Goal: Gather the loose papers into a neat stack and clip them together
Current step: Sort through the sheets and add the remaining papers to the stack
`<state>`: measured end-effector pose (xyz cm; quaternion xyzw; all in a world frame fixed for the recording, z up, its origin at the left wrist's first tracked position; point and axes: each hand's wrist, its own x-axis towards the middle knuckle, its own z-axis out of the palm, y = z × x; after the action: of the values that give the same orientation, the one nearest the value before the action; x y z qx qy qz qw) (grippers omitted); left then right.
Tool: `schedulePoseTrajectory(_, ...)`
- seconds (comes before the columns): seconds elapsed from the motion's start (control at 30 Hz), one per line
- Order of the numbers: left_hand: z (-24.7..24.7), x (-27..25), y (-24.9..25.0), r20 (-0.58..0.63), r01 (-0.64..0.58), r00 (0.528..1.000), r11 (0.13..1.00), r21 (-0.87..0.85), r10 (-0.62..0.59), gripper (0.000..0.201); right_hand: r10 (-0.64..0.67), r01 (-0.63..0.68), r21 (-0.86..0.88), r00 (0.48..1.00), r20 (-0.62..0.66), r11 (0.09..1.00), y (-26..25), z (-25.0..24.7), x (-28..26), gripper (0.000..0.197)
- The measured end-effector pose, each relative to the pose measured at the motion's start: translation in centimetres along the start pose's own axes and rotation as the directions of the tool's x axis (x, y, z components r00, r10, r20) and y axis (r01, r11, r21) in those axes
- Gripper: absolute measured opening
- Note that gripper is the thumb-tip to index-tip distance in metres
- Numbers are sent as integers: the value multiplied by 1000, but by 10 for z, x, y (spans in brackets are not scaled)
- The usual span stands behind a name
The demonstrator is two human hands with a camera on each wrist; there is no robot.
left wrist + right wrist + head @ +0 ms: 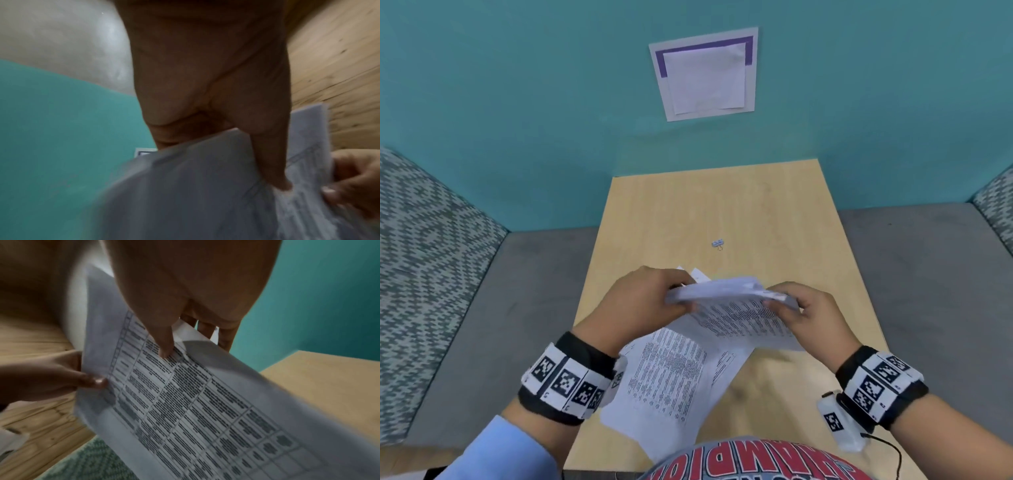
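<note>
Both hands hold a bundle of printed papers (736,315) above the wooden table (774,212). My left hand (654,301) grips the bundle's left end, thumb on top. My right hand (804,308) pinches its right end. The sheets (195,402) carry tables of text and sit unevenly, with lower sheets (667,380) sagging toward my body. In the left wrist view the thumb lies on the papers (205,186), and the right hand's fingers (353,186) show at the right. A small binder clip (717,244) lies on the table beyond the hands.
The narrow table is flanked by grey seat cushions (500,308) and patterned upholstery (424,240). A teal wall (517,102) stands behind, with a paper sign (705,75) on it.
</note>
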<state>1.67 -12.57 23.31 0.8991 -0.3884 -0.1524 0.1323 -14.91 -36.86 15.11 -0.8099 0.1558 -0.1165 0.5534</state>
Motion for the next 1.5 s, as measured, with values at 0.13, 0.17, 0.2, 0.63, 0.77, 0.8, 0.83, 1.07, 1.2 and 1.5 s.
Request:
schedulePoseTrajectory(0.13,17,8,12,40,-93,995,996,4,93,27,-20,20,-20,999,34,1000,-16,-12,4,15)
schedulePoseTrajectory(0.17,18,8,11,18,-101,995,994,-51,102,29,9,-9,-20,1000,-17,1000,-12,-20,5,13)
schedulePoseTrajectory(0.2,16,7,9,-5,-104,995,985,-136,105,32,42,-46,-44,995,-86,998,-5,-30,5,19)
schedulePoseTrajectory(0.63,48,-14,-24,-44,62,968,405,-912,-245,31,189,-140,362,977,-102,922,27,-72,-15,31)
schedulePoseTrajectory(0.77,108,-13,-53,60,177,969,504,-846,-239,40,274,-263,210,961,-26,942,72,-49,-30,27)
schedulePoseTrajectory(0.8,125,-15,-59,97,223,963,541,-811,-253,32,317,-315,148,948,6,938,85,-42,-35,25)
schedulePoseTrajectory(0.83,139,-16,-62,129,264,954,558,-787,-271,27,345,-346,70,938,19,936,99,-36,-38,24)
schedulePoseTrajectory(1.07,150,-11,-66,91,313,915,552,-773,-392,29,473,-478,-47,877,-90,877,106,-23,-30,8)
schedulePoseTrajectory(1.2,135,-11,-64,25,223,936,536,-814,-351,20,343,-343,20,935,-86,939,91,-37,-31,7)
schedulePoseTrajectory(1.5,140,-6,-64,37,248,951,684,-685,-308,12,386,-378,-223,922,-9,898,97,-55,-13,23)
